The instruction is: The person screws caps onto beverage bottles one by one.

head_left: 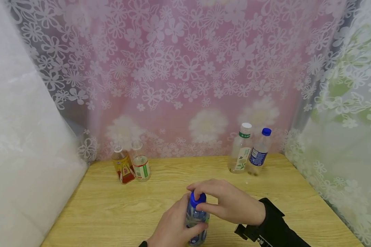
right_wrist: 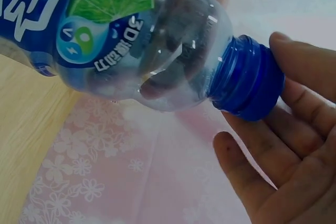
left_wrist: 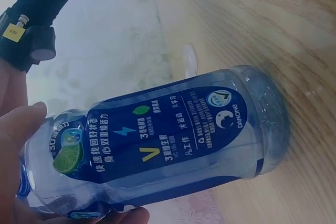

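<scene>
A clear plastic drink bottle (head_left: 199, 215) with a blue label stands upright near the table's front edge. My left hand (head_left: 175, 222) grips its body; in the left wrist view the label's lime slice and white print show. Over the top, my right hand (head_left: 227, 200) pinches the blue cap (head_left: 202, 199) between thumb and fingers. The right wrist view shows the cap (right_wrist: 265, 85) on the bottle's neck, the thumb touching its edge and the other fingers spread along its far side. Inside, the bottle looks to hold no liquid.
Two bottles, one with a yellow-red label (head_left: 124, 166) and one with a green-white label (head_left: 141, 168), stand at the back left. A white-capped bottle (head_left: 241, 151) and a blue-capped bottle (head_left: 259, 152) stand back right. Flowered curtains (head_left: 173, 68) enclose the wooden table (head_left: 117, 206).
</scene>
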`<action>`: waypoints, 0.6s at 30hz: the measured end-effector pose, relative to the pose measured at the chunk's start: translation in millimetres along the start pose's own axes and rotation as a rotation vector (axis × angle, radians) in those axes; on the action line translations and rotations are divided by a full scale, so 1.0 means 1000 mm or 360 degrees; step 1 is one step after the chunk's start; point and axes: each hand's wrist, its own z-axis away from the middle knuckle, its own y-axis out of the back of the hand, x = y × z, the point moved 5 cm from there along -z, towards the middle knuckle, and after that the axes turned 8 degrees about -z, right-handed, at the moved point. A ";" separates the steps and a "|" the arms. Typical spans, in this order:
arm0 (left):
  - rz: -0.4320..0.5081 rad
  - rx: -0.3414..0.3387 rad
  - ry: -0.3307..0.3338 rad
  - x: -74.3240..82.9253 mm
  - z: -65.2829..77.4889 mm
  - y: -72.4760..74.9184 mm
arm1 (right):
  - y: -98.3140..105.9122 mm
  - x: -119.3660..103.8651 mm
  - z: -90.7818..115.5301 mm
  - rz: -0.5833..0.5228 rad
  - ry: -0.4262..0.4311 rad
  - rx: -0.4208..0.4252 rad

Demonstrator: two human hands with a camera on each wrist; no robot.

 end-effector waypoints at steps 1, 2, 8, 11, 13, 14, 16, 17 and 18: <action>-0.0006 -0.0001 0.0001 0.000 0.000 0.000 | 0.000 0.001 0.000 0.0027 -0.0029 0.0017; -0.0014 -0.0001 0.0003 0.000 0.000 0.000 | 0.000 0.001 0.000 0.0040 -0.0060 0.0027; -0.0047 0.0019 -0.0002 0.001 0.000 0.000 | -0.001 0.001 0.001 0.0150 -0.0081 0.0064; -0.0066 0.0037 -0.0011 0.001 0.000 0.000 | 0.000 0.002 0.001 0.0199 -0.0040 0.0081; -0.0066 0.0037 -0.0007 0.001 0.000 0.000 | -0.001 0.002 0.001 0.0196 -0.0011 0.0077; -0.0065 0.0035 -0.0007 0.001 0.000 0.000 | -0.001 0.001 0.001 0.0194 0.0006 0.0067; -0.0057 0.0028 -0.0003 0.001 0.000 0.000 | -0.001 0.001 0.001 0.0170 0.0027 0.0046; -0.0050 0.0024 -0.0001 0.001 0.000 0.000 | -0.001 0.001 0.001 0.0147 0.0028 0.0034; -0.0041 0.0019 -0.0002 0.001 0.000 0.000 | -0.001 0.000 0.001 0.0136 0.0037 0.0021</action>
